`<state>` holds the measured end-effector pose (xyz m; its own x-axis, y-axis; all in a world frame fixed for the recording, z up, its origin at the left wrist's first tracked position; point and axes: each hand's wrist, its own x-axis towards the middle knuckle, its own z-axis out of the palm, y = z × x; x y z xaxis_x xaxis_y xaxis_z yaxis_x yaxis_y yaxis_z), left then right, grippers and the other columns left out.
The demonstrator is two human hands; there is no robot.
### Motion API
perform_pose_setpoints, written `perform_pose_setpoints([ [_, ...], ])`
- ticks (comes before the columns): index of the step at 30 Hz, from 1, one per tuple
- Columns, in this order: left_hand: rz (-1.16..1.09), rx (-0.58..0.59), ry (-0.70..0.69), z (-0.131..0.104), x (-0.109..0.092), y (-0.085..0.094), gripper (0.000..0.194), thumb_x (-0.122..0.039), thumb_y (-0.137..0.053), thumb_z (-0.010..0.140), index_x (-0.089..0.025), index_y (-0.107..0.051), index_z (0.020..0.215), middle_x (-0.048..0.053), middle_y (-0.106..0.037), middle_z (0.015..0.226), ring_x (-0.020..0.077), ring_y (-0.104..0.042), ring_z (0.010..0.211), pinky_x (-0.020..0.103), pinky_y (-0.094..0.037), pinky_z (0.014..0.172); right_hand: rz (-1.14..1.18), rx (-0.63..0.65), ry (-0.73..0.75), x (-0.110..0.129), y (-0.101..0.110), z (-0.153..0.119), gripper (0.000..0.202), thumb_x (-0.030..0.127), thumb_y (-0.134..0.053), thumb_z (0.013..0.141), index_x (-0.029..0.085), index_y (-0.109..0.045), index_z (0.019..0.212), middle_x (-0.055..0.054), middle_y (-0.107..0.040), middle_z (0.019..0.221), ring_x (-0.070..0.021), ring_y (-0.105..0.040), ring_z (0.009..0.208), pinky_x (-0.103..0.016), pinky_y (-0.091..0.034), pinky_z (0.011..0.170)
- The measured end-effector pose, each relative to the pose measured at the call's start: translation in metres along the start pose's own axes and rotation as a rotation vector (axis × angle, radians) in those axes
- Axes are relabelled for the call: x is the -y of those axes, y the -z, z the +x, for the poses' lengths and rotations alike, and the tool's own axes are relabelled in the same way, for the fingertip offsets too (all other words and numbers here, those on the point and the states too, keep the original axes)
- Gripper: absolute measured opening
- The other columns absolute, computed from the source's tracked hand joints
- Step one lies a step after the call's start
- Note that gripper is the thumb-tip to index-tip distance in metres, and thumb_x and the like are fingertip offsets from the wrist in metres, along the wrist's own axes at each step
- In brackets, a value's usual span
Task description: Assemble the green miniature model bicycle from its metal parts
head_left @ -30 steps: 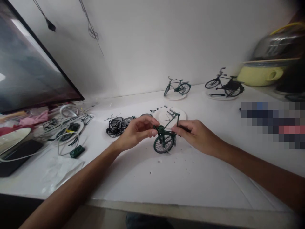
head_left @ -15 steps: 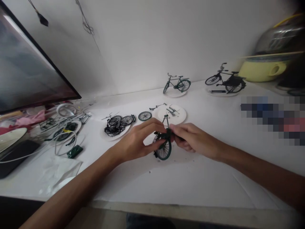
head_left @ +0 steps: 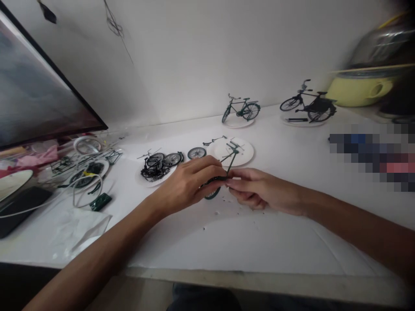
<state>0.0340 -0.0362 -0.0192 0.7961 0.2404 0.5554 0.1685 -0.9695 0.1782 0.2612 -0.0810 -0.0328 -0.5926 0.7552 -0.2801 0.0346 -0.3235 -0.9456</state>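
Between my hands is a partly built dark green model bicycle (head_left: 232,160), its frame tubes rising in front of a white plate. My left hand (head_left: 202,179) is closed over its wheel end, and part of a green wheel (head_left: 213,194) shows beneath the fingers. My right hand (head_left: 256,188) pinches at the middle of the model with thumb and forefinger; whatever small part lies there is covered by the fingertips. A loose wheel (head_left: 196,153) lies just beyond my left hand. Small parts rest on the white plate (head_left: 248,156) behind the model.
A plate (head_left: 142,180) of black bicycle parts lies left of centre. Two assembled model bicycles, one green (head_left: 241,108) and one black (head_left: 308,103), stand at the back. Further left are a green block (head_left: 100,201), a cable and a monitor (head_left: 42,82). A yellow pot (head_left: 356,90) sits far right.
The model bicycle has been turned and tilted: its wheel has gone mostly under my left hand and the frame tubes now lean right. My left hand has closed further over it.
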Motion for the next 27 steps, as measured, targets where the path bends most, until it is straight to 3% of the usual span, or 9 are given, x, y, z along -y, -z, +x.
perform_pose_setpoints([
  [4,-0.125,-0.088,0.058,-0.001,0.000,-0.003,0.014,-0.019,-0.062,0.096,-0.018,-0.058,0.109,0.007,-0.064,0.101,0.0143,-0.062,0.088,0.027,-0.054,0.077,-0.286,-0.115,0.175,-0.001,-0.005,0.002,0.025,0.045,-0.061,0.094,0.021,-0.057,0.101,0.008,-0.039,0.064,-0.0086,-0.031,0.052,-0.025,-0.025,0.048],
  [9,-0.195,-0.133,0.151,-0.001,0.001,-0.006,0.017,-0.022,-0.068,0.092,-0.019,-0.060,0.107,0.005,-0.065,0.098,0.0138,-0.060,0.082,0.028,-0.052,0.073,-0.514,-0.303,0.432,-0.004,-0.007,0.007,0.024,0.042,-0.065,0.089,0.019,-0.063,0.086,0.003,-0.054,0.075,-0.0116,-0.044,0.065,-0.027,-0.034,0.059],
  [16,-0.320,-0.166,0.207,0.002,0.000,-0.008,0.011,-0.023,-0.067,0.093,-0.019,-0.063,0.103,0.007,-0.067,0.100,0.0169,-0.060,0.091,0.031,-0.049,0.077,-0.630,-0.441,0.451,-0.004,-0.008,0.005,0.026,0.043,-0.069,0.085,0.019,-0.067,0.077,0.005,-0.047,0.063,-0.0104,-0.037,0.058,-0.027,-0.028,0.053],
  [23,-0.575,-0.258,0.413,0.002,0.000,-0.012,0.010,-0.025,-0.069,0.092,-0.017,-0.066,0.097,0.006,-0.065,0.093,0.0163,-0.061,0.086,0.030,-0.050,0.076,-0.647,-0.404,0.433,0.000,-0.010,0.001,0.021,0.039,-0.064,0.090,0.019,-0.069,0.082,0.006,-0.044,0.060,-0.0090,-0.034,0.053,-0.026,-0.027,0.050],
  [27,-0.701,-0.281,0.466,0.002,0.002,-0.012,0.010,-0.023,-0.069,0.091,-0.016,-0.064,0.096,0.007,-0.064,0.097,0.0151,-0.061,0.088,0.029,-0.051,0.078,-0.684,-0.424,0.472,0.001,-0.009,0.000,0.022,0.037,-0.062,0.092,0.019,-0.069,0.083,0.005,-0.050,0.064,-0.0093,-0.038,0.055,-0.026,-0.030,0.052],
])
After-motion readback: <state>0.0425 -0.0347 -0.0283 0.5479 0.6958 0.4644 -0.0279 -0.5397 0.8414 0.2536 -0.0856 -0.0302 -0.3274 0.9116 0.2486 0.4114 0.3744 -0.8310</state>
